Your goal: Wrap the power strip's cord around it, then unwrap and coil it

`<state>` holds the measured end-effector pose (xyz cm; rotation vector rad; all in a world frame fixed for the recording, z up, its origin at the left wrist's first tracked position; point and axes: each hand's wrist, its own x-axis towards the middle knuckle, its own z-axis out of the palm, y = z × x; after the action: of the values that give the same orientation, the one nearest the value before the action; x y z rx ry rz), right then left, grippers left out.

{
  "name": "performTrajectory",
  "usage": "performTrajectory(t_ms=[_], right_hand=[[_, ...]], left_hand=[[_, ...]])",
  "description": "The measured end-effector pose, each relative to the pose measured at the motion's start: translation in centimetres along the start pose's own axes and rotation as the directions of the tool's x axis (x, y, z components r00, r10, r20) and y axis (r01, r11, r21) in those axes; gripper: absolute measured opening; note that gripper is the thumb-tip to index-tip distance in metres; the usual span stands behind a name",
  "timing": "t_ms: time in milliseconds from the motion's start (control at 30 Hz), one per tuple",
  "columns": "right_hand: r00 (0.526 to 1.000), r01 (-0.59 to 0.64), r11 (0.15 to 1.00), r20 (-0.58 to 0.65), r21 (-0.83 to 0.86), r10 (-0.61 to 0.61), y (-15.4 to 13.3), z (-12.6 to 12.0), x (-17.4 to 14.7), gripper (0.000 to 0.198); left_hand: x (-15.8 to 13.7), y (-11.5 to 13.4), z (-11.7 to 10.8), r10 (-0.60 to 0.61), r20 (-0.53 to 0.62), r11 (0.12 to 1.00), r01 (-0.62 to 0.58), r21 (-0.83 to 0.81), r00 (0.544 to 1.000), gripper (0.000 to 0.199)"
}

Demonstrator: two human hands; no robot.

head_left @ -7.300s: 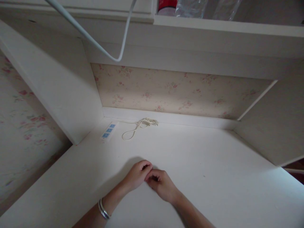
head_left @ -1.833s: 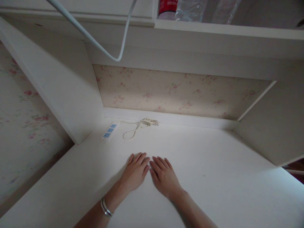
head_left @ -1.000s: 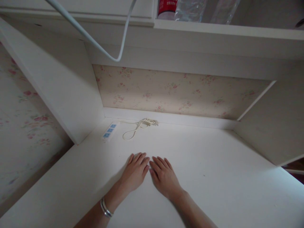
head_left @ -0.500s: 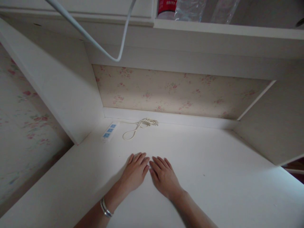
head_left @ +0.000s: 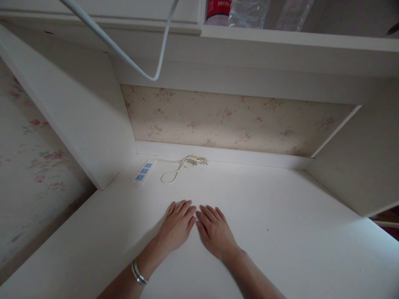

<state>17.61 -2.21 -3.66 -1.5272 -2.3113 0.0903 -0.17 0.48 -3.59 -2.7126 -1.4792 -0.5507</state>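
Observation:
My left hand lies palm down on the white desktop, fingers stretched out and holding nothing. A silver bracelet circles that wrist. Just to its right, my right hand rests flat too, its fingers extended and nothing in it. The fingertips of the two hands are close together. Beyond them, near the back edge, is a white power strip with blue socket faces. Its cream cord is bundled beside it, with one loop lying toward me.
White side panels flank the desk, and floral wallpaper covers the back. Overhead, a shelf holds a red-labelled container and clear plastic packaging. A pale cable hangs across the upper left.

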Motion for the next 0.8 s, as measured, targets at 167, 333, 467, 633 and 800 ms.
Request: performTrajectory(t_ms=[167, 333, 467, 633, 800], right_hand=[[1.0, 0.013, 1.0, -0.006, 0.0, -0.013, 0.09, 0.15, 0.01, 0.036], [1.0, 0.011, 1.0, -0.009, 0.01, -0.011, 0.08, 0.12, 0.01, 0.036], [1.0, 0.011, 1.0, -0.009, 0.016, -0.011, 0.06, 0.1, 0.03, 0.036], [1.0, 0.009, 1.0, -0.011, 0.003, -0.009, 0.08, 0.14, 0.05, 0.036], [1.0, 0.017, 1.0, -0.017, 0.005, -0.017, 0.06, 0.08, 0.03, 0.036]], left_hand=[[-0.05, -0.03, 0.16, -0.012, 0.01, 1.0, 0.012, 0.003, 1.0, 0.034], [-0.06, -0.1, 0.22, -0.007, 0.004, 1.0, 0.007, 0.006, 1.0, 0.034], [-0.03, -0.16, 0.29, -0.004, -0.007, 1.0, 0.004, 0.006, 1.0, 0.034], [-0.04, -0.1, 0.2, -0.009, 0.005, 1.0, 0.009, 0.003, 1.0, 0.034], [-0.04, -0.06, 0.13, -0.007, 0.01, 1.0, 0.007, -0.004, 1.0, 0.035]])
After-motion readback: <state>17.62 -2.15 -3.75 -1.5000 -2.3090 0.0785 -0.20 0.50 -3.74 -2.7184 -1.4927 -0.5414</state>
